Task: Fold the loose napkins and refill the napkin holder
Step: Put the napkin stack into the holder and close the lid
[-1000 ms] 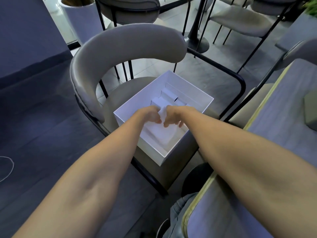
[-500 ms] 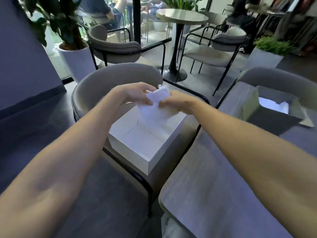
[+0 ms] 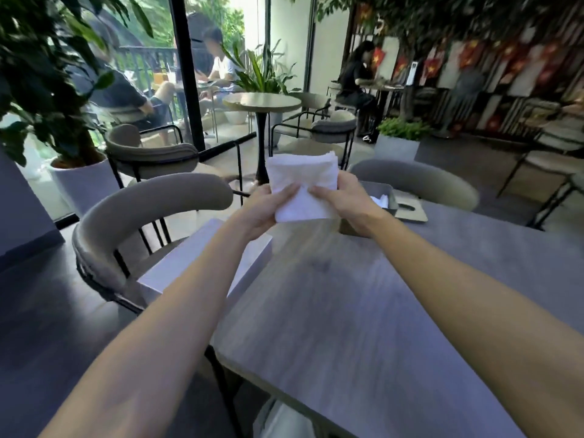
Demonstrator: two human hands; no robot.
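A: What surface is in front of the person?
B: A grey, wood-grained tabletop (image 3: 363, 311) fills the lower right, somewhat motion-blurred. At about 1 o'clock on it stands a grey napkin holder (image 3: 384, 197) with white napkins showing inside, partly hidden behind the right wrist.

A: And the hands?
B: Both are raised above the tabletop's far left edge. The left hand (image 3: 264, 207) and right hand (image 3: 343, 196) are close together, each clamped on a stack of white napkins (image 3: 301, 181) held upright between them, thumbs pressed on its near face.

A: What is at 9 o'clock?
B: A curved grey padded chair (image 3: 148, 203) with a black frame, drawn up beside the tabletop. A white box (image 3: 177, 270) sits on its seat, partly covered by the left forearm.

A: The room?
B: A café. At 12 o'clock a round table (image 3: 261, 102) on a black pedestal with more grey chairs around it, potted plants at 10 and 1 o'clock, a glass wall with seated people beyond it, and one seated person at 1 o'clock by a wall of red-patterned panels
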